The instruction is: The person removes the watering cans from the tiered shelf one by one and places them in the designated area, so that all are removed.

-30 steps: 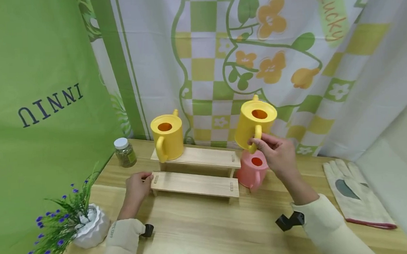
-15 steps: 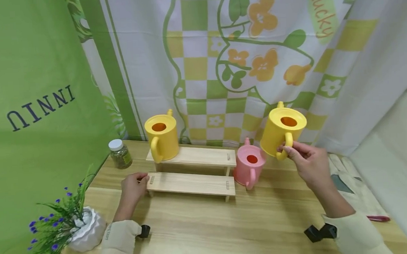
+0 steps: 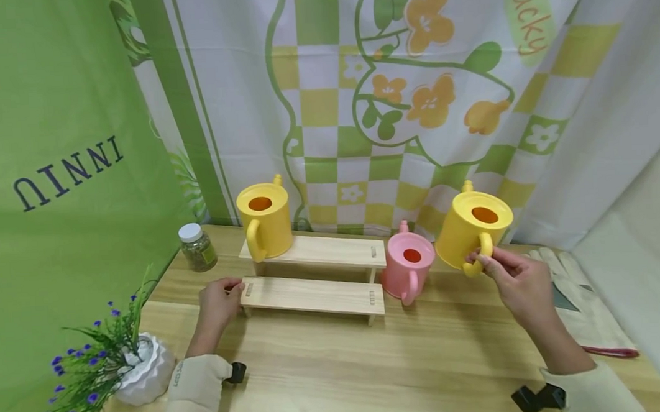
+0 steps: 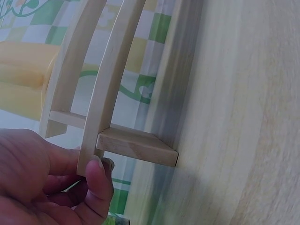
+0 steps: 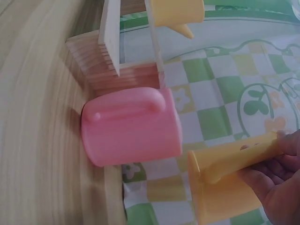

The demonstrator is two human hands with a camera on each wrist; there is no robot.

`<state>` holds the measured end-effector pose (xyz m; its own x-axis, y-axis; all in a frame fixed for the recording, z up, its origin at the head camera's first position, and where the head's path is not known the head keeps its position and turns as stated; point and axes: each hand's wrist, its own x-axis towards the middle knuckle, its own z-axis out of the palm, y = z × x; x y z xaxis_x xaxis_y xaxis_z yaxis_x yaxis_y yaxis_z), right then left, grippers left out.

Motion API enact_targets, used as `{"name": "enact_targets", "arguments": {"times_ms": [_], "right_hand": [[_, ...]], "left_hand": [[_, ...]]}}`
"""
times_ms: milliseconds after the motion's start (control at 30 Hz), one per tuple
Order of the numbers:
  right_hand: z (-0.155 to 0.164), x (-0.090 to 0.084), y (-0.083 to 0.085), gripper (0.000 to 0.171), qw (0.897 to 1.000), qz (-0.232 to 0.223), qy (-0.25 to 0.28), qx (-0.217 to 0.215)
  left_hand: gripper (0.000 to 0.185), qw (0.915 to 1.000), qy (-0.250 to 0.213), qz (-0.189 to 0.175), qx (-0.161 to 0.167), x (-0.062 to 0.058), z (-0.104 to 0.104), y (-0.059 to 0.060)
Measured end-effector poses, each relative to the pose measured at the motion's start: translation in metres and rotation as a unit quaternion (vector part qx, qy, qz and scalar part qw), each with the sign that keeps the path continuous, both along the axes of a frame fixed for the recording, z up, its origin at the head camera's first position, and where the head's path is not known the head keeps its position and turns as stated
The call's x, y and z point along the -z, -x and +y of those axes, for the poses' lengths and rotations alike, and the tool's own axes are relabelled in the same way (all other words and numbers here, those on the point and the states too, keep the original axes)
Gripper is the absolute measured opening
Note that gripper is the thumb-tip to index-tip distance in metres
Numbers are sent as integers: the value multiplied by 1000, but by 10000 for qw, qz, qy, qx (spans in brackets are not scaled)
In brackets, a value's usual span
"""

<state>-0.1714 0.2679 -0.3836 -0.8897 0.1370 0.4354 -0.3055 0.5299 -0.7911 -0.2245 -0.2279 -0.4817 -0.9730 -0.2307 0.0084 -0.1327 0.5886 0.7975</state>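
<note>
Yellow watering can [image 3: 459, 236]: was suspended above the table [image 3: 338, 367], right of the pink watering can [image 3: 401, 266]; right hand [image 3: 527, 286] gripped its handle [image 3: 486, 245], presumably for balance; spout [image 3: 467, 187] faced the curtain [image 3: 325, 113], long axis near upright. Two-tier wooden shelf [image 3: 312, 296]: left hand [image 3: 219, 306] pinched its end, apparently steadying it.

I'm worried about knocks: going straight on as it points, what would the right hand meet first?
Holding its yellow watering can in front, the right hand would probably bring it to the patterned curtain first; the pink watering can looks left of that line, though depth is unclear.
</note>
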Motion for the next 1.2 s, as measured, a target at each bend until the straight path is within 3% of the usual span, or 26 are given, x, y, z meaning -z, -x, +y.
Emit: {"name": "enact_targets", "arguments": {"times_ms": [433,633,833,1200], "right_hand": [[11,31,9,33,9983,-348,423,179],[12,52,10,36,9954,-776,554,108],[11,72,14,34,9922,-1076,500,396],[1,95,11,26,9942,-827,114,678]], "left_hand": [[27,9998,-152,-115,-56,-3,1,0],[27,9999,-84,-98,-64,-3,1,0],[26,9999,-20,-122,-107,-2,1,2],[26,9999,21,-101,2,-1,-1,2]]}}
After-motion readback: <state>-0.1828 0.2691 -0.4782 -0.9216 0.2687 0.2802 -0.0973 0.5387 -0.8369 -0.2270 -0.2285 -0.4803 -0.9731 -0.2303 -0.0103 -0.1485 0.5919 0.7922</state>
